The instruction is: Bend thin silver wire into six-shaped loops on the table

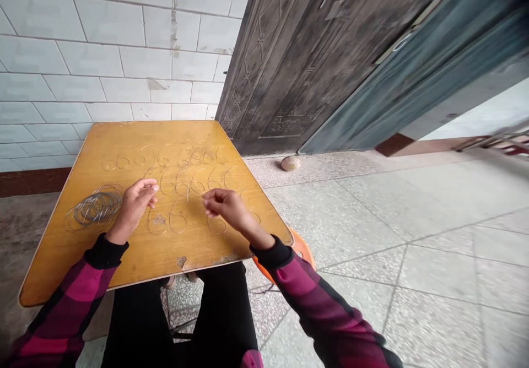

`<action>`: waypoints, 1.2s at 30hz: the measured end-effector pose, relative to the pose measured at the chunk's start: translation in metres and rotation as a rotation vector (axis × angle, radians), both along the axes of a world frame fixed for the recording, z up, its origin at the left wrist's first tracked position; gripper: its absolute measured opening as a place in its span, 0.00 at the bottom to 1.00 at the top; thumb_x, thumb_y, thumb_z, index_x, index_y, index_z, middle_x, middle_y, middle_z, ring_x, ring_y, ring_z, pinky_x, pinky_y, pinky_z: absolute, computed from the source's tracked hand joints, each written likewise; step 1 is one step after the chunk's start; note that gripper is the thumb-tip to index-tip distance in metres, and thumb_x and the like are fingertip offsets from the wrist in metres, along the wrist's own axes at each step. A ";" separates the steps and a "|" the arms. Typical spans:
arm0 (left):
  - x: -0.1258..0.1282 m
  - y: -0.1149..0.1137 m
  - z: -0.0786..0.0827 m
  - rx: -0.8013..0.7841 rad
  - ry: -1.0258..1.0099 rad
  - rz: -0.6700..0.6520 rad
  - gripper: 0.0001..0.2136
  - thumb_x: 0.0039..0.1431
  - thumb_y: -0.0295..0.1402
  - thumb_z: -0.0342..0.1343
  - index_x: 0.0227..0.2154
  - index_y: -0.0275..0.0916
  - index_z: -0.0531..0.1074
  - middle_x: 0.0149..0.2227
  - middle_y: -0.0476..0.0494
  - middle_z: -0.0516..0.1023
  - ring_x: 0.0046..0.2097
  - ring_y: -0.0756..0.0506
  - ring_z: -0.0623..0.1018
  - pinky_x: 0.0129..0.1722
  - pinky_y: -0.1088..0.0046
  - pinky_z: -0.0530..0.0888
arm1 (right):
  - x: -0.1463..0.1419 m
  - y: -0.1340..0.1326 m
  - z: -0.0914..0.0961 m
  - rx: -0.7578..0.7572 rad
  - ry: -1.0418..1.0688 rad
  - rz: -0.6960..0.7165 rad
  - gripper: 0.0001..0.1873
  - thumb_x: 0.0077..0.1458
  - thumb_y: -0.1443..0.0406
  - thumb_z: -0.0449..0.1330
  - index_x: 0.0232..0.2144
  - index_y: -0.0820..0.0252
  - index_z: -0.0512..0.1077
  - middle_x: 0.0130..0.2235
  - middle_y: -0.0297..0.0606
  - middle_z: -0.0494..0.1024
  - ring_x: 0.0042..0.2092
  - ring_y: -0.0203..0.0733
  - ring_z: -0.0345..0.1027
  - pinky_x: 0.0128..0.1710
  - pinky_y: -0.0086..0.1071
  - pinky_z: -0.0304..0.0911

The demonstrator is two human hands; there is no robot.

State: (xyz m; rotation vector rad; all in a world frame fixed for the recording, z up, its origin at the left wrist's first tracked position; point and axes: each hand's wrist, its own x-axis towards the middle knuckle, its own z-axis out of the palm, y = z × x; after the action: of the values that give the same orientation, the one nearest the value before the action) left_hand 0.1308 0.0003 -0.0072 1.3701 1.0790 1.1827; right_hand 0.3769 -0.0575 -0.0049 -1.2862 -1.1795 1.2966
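Over the left half of the wooden table, my left hand [138,200] has its thumb and fingers drawn together. A coil of grey wire [97,207] lies just left of it. My right hand [226,207] is closed in a pinch above the table's right half. Whatever either hand holds is too thin to make out. A short bright length of wire [188,190] shows between the hands, and I cannot tell whether it is held. Several thin wire pieces bent into loops like the figure 6 [178,222] lie in rows around and beyond both hands.
The yellow-brown table [198,248] stands against a white tiled wall [111,21]. An orange stool [303,249] is partly under its right edge. A dark carved door [289,81] rises behind, with a round pale object [290,163] on the floor before it.
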 end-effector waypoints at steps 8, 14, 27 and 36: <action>0.003 0.002 -0.003 0.066 0.044 -0.033 0.13 0.49 0.39 0.60 0.35 0.36 0.73 0.27 0.48 0.73 0.24 0.52 0.72 0.20 0.78 0.70 | -0.013 -0.034 -0.054 -0.044 -0.121 -0.098 0.09 0.47 0.64 0.63 0.30 0.60 0.67 0.20 0.28 0.74 0.21 0.34 0.70 0.24 0.29 0.68; 0.001 0.006 -0.004 0.125 0.033 -0.030 0.11 0.49 0.36 0.60 0.34 0.36 0.73 0.25 0.50 0.73 0.23 0.53 0.72 0.20 0.79 0.70 | -0.017 -0.046 -0.046 0.044 -0.410 -0.171 0.05 0.50 0.66 0.60 0.32 0.61 0.69 0.22 0.32 0.75 0.23 0.36 0.71 0.26 0.29 0.67; -0.031 -0.028 0.037 0.412 0.089 0.033 0.07 0.49 0.28 0.59 0.32 0.32 0.73 0.24 0.51 0.75 0.21 0.56 0.71 0.19 0.81 0.69 | -0.019 -0.162 -0.060 0.145 -0.348 0.267 0.13 0.55 0.58 0.60 0.35 0.63 0.75 0.29 0.36 0.78 0.27 0.34 0.70 0.28 0.27 0.65; -0.083 -0.060 0.014 0.371 0.305 0.146 0.08 0.52 0.33 0.60 0.33 0.35 0.75 0.25 0.51 0.75 0.23 0.54 0.72 0.23 0.76 0.71 | -0.059 -0.107 -0.166 -0.292 -0.948 0.477 0.11 0.57 0.65 0.59 0.42 0.65 0.75 0.42 0.48 0.79 0.45 0.45 0.72 0.42 0.29 0.64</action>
State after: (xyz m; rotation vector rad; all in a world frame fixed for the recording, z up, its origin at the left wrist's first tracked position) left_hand 0.0477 -0.0595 0.0066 1.8286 1.2300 1.3582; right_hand 0.3180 -0.1650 -0.1711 -2.0259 -2.1033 1.2221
